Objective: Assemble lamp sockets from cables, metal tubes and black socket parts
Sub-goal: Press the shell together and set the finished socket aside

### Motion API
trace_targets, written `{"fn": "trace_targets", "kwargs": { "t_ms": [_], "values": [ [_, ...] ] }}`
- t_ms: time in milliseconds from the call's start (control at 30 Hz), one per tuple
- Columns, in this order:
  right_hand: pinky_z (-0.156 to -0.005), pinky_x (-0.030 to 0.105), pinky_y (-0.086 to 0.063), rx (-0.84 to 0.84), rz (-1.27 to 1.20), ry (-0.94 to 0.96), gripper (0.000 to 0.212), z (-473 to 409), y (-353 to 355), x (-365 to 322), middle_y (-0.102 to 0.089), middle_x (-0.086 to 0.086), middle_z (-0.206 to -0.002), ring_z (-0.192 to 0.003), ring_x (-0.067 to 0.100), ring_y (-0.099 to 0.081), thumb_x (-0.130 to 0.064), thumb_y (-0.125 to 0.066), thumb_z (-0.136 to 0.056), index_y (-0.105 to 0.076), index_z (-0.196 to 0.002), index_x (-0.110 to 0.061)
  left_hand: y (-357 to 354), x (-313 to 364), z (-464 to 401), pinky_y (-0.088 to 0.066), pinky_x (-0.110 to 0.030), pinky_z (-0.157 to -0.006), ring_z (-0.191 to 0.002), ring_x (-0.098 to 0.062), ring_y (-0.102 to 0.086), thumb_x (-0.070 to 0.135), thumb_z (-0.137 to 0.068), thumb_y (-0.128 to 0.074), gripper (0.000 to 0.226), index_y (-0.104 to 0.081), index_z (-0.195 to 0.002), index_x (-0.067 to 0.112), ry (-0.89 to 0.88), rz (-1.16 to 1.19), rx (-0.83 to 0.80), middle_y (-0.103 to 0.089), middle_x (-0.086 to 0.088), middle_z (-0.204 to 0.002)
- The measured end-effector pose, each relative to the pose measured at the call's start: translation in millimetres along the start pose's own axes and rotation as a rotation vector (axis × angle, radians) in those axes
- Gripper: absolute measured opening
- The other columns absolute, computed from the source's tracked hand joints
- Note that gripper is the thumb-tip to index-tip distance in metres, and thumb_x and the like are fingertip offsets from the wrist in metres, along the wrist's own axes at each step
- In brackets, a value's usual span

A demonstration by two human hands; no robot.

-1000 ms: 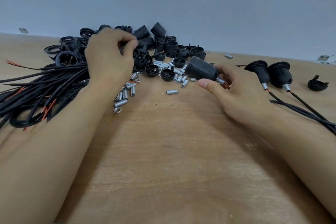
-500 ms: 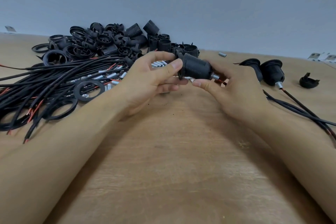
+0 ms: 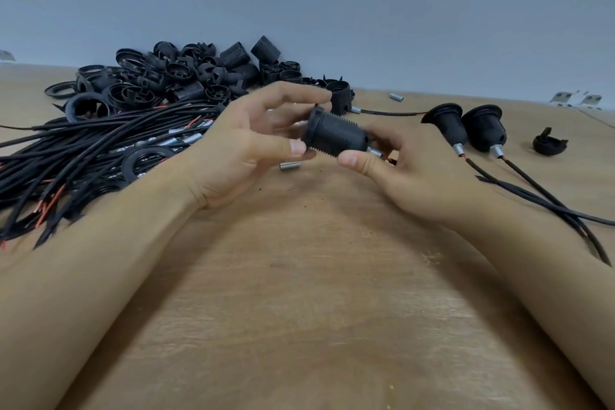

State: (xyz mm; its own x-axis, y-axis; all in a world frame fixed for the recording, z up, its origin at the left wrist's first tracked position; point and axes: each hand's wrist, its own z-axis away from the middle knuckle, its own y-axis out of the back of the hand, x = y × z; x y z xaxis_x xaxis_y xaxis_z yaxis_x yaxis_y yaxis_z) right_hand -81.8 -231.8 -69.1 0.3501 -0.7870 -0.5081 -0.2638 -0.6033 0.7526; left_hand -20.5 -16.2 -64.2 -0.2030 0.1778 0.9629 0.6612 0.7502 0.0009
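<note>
I hold a black threaded lamp socket [image 3: 336, 135] on its side above the wooden table [image 3: 299, 293]. A black ring sits at its left end, pinched by the thumb and fingers of my left hand [image 3: 243, 150]. My right hand [image 3: 406, 173] grips the socket's right end, where a short metal tube [image 3: 376, 152] sticks out. A red wire end shows just behind it. The cable's run is hidden by my right hand.
A bundle of black cables [image 3: 83, 156] lies at left, with loose black rings among it. A heap of black socket parts [image 3: 186, 76] sits behind. Two assembled sockets [image 3: 466, 130] with cables lie at right, near a black cap [image 3: 549, 143]. A loose metal tube [image 3: 289, 166] lies under my hands.
My left hand came from the parts heap to the socket and now holds a ring against its left end. The socket has shifted slightly toward me in my right hand.
</note>
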Motion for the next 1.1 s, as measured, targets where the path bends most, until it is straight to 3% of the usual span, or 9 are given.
{"fn": "trace_targets", "kwargs": {
  "t_ms": [133, 300, 500, 633, 700, 800, 933, 1000, 1100],
  "values": [
    [-0.083, 0.028, -0.044, -0.001, -0.037, -0.033, 0.027, -2, -2, -5, -0.070, -0.003, -0.094, -0.090, 0.012, -0.062, -0.040, -0.063, -0.092, -0.067, -0.114, -0.024, -2, 8, -1, -0.045, -0.046, -0.108, -0.127, -0.040, -0.054, 0.002, -0.074, -0.052, 0.041, -0.060, -0.114, 0.003, -0.029, 0.170, 0.023, -0.057, -0.028, -0.134],
    [-0.082, 0.028, -0.043, 0.003, -0.076, -0.048, 0.023, 0, -2, -7, -0.070, -0.003, -0.089, -0.087, 0.011, -0.062, -0.040, -0.062, -0.093, -0.067, -0.111, -0.027, 2, 16, -1, -0.048, -0.037, -0.104, -0.119, -0.036, -0.063, 0.015, -0.076, -0.052, 0.030, -0.069, -0.097, 0.002, -0.093, 0.654, 0.150, -0.074, -0.017, -0.095],
    [-0.086, 0.032, -0.048, 0.005, -0.042, -0.053, 0.026, 0, -7, -7, -0.071, -0.001, -0.098, -0.094, 0.016, -0.064, -0.037, -0.064, -0.092, -0.068, -0.113, -0.023, -13, 2, -9, -0.035, -0.041, -0.114, -0.121, -0.017, -0.061, 0.033, -0.090, -0.051, 0.029, -0.065, -0.111, 0.018, -0.035, 0.086, 0.407, -0.071, -0.004, -0.120],
    [-0.082, 0.029, -0.045, 0.006, -0.051, -0.068, 0.021, -1, -5, -5, -0.070, -0.001, -0.089, -0.086, 0.016, -0.063, -0.038, -0.062, -0.093, -0.068, -0.107, -0.023, -6, 14, -3, -0.050, -0.034, -0.093, -0.086, -0.033, -0.072, 0.041, -0.095, -0.041, 0.055, -0.066, -0.111, -0.006, -0.186, 0.354, 0.446, -0.060, -0.003, -0.049],
    [-0.082, 0.031, -0.045, 0.015, -0.076, -0.068, 0.019, -1, -5, -5, -0.069, 0.000, -0.086, -0.086, 0.018, -0.063, -0.037, -0.062, -0.093, -0.068, -0.105, -0.023, -1, 18, -1, -0.052, -0.034, -0.091, -0.071, -0.031, -0.068, 0.043, -0.095, -0.040, 0.053, -0.072, -0.096, 0.000, -0.191, 0.386, 0.543, -0.047, -0.001, -0.039],
    [-0.084, 0.028, -0.043, 0.017, -0.053, -0.047, 0.023, -1, -5, -5, -0.071, 0.001, -0.093, -0.091, 0.016, -0.063, -0.035, -0.063, -0.093, -0.068, -0.109, -0.019, -6, 13, -6, -0.050, -0.032, -0.082, -0.084, -0.022, -0.067, 0.040, -0.100, -0.038, 0.047, -0.069, -0.101, 0.005, -0.097, 0.229, 0.582, -0.070, -0.005, -0.071],
    [-0.085, 0.026, -0.043, 0.020, -0.040, -0.057, 0.023, -1, -6, -5, -0.071, -0.001, -0.096, -0.093, 0.015, -0.063, -0.035, -0.062, -0.094, -0.068, -0.111, -0.021, -16, 6, -7, -0.040, -0.036, -0.102, -0.117, -0.012, -0.062, 0.049, -0.094, -0.039, 0.056, -0.059, -0.128, 0.009, -0.020, 0.018, 0.402, -0.071, -0.004, -0.118],
    [-0.084, 0.023, -0.042, 0.026, -0.034, -0.060, 0.021, -1, -5, -4, -0.071, -0.004, -0.094, -0.092, 0.013, -0.063, -0.035, -0.063, -0.093, -0.068, -0.110, -0.023, -13, 10, -6, -0.040, -0.039, -0.103, -0.112, -0.023, -0.067, 0.049, -0.096, -0.035, 0.061, -0.058, -0.127, 0.001, -0.106, 0.120, 0.392, -0.077, -0.005, -0.093],
    [-0.083, 0.031, -0.049, 0.071, -0.090, -0.102, 0.012, -2, -7, -7, -0.070, -0.008, -0.086, -0.085, 0.015, -0.065, -0.039, -0.064, -0.091, -0.066, -0.101, -0.033, -1, 14, -4, -0.051, -0.034, -0.085, -0.077, -0.031, -0.066, 0.044, -0.098, -0.037, 0.057, -0.065, -0.111, -0.004, -0.226, 0.265, 0.580, -0.064, 0.002, -0.056]
  ]
}}
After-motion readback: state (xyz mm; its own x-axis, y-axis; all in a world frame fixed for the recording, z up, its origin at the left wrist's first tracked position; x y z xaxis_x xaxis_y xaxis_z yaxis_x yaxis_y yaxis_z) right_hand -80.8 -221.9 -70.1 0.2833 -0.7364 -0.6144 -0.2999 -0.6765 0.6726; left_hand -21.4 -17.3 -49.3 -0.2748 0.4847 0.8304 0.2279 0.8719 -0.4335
